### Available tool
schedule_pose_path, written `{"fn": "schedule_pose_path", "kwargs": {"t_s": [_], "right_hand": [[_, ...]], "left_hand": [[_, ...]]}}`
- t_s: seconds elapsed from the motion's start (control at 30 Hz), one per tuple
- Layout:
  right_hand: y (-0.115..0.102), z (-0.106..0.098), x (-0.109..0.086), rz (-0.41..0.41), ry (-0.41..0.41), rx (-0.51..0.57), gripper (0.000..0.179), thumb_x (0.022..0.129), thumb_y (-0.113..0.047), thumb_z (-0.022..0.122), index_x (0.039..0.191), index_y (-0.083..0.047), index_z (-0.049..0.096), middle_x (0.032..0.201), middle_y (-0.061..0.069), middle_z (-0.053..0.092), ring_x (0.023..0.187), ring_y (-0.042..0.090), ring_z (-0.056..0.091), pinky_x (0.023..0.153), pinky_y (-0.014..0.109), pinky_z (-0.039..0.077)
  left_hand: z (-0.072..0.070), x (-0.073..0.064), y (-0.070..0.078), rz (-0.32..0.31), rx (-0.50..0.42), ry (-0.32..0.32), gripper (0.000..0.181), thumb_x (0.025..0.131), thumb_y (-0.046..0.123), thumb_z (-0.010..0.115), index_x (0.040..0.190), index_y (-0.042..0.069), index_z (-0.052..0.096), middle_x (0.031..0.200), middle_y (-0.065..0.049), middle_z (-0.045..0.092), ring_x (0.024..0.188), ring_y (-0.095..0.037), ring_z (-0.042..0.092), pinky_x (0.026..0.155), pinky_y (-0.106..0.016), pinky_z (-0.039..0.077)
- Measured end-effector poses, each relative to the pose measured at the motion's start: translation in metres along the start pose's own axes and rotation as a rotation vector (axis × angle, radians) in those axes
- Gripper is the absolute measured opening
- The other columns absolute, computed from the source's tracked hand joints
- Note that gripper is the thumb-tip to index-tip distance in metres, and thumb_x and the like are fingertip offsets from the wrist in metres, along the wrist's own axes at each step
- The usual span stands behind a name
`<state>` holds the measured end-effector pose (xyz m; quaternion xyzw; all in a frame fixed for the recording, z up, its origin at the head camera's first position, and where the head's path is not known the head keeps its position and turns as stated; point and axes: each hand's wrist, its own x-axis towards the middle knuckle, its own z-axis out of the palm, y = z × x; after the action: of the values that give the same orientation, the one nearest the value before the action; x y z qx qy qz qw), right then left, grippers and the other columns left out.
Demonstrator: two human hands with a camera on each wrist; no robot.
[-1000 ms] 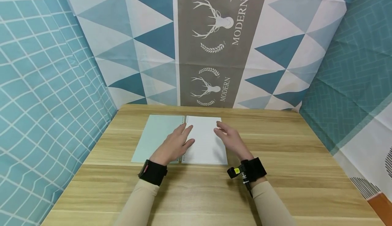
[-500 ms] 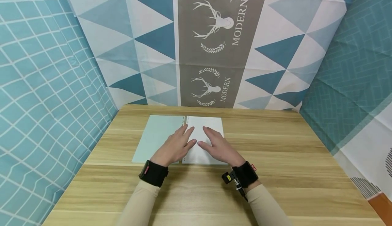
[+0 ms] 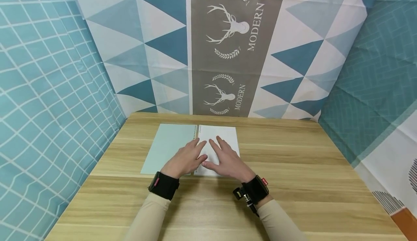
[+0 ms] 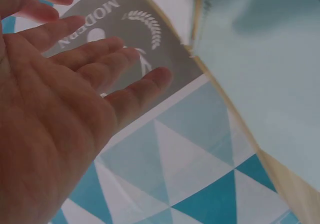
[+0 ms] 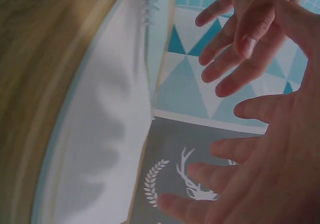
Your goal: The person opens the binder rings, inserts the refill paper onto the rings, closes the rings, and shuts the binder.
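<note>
A spiral-bound notebook (image 3: 223, 134) lies open on the table, its pale green cover (image 3: 167, 143) to the left and a white page to the right. My left hand (image 3: 184, 158) hovers over the binding, fingers spread and nearly straight. Over the white page is my right hand (image 3: 229, 161), fingers also extended, its thumb close to the left thumb. In the right wrist view both hands show, the left hand (image 5: 255, 39) beyond the right hand (image 5: 260, 169), with a gap above the page (image 5: 100, 114). Neither hand holds anything.
The wooden table (image 3: 293, 175) extends around the notebook on all sides. A patterned cloth (image 3: 156, 52) with deer prints hangs behind its far edge. Tiled blue cloth (image 3: 49, 88) stands at the left, and a teal cloth (image 3: 368, 88) at the right.
My right hand has moved left and slightly nearer me, from the page's right edge to over the page beside my left hand. The left hand has shifted little. The notebook stays put.
</note>
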<state>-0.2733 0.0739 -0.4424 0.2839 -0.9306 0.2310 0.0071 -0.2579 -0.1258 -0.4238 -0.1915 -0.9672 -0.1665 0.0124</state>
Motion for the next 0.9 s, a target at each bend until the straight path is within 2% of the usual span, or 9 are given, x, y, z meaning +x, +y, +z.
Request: {"fn": "schedule_pose_path", "kwargs": {"t_s": [0.13,0.3,0.5,0.67,0.8,0.9], "right_hand": [[0.001,0.007,0.0,-0.018,0.002,-0.03,0.087,0.096,-0.068,0.051,0.162,-0.016,0.029,0.168,0.022,0.022,0.155,0.044,0.022,0.12,0.064,0.029],[-0.001,0.008,-0.001,-0.021,-0.012,-0.037,0.082,0.098,-0.067,0.046,0.16,-0.013,0.034,0.167,0.022,0.026,0.155,0.045,0.022,0.117,0.069,0.027],[-0.005,0.008,-0.002,-0.013,-0.049,-0.051,0.078,0.1,-0.067,0.044,0.16,-0.019,0.035,0.166,0.022,0.028,0.155,0.046,0.021,0.115,0.075,0.024],[-0.004,0.011,-0.001,-0.016,-0.058,-0.07,0.074,0.101,-0.063,0.044,0.159,-0.019,0.037,0.164,0.023,0.031,0.153,0.047,0.025,0.113,0.075,0.027],[-0.002,0.014,0.0,-0.02,-0.056,-0.093,0.074,0.102,-0.062,0.043,0.156,-0.013,0.041,0.162,0.023,0.034,0.152,0.047,0.029,0.113,0.072,0.03],[0.0,0.015,0.001,-0.022,-0.056,-0.102,0.074,0.102,-0.062,0.044,0.155,-0.01,0.043,0.161,0.023,0.035,0.151,0.047,0.03,0.113,0.071,0.032]], "left_hand": [[0.006,0.001,-0.005,-0.013,-0.029,-0.021,0.056,0.107,0.035,0.052,0.154,0.007,0.042,0.159,-0.026,0.038,0.146,-0.041,0.042,0.11,-0.059,0.045],[0.009,0.004,-0.009,-0.008,-0.094,-0.006,0.059,0.108,0.04,0.046,0.159,0.011,0.035,0.161,-0.022,0.037,0.148,-0.038,0.041,0.115,-0.056,0.041],[0.013,0.011,-0.013,0.01,-0.367,0.043,0.058,0.11,0.043,0.04,0.16,0.017,0.033,0.162,-0.011,0.04,0.152,-0.029,0.036,0.121,-0.052,0.034],[0.025,0.016,-0.018,0.013,-0.552,0.073,0.054,0.11,0.041,0.039,0.159,0.018,0.036,0.157,-0.015,0.046,0.147,-0.03,0.044,0.117,-0.052,0.039],[0.032,0.018,-0.023,-0.025,-0.625,0.093,0.051,0.111,0.04,0.039,0.157,0.02,0.038,0.155,-0.013,0.05,0.145,-0.027,0.047,0.116,-0.051,0.041],[0.033,0.018,-0.027,-0.036,-0.632,0.108,0.05,0.111,0.039,0.04,0.156,0.019,0.04,0.154,-0.011,0.051,0.144,-0.027,0.048,0.117,-0.052,0.04]]}}
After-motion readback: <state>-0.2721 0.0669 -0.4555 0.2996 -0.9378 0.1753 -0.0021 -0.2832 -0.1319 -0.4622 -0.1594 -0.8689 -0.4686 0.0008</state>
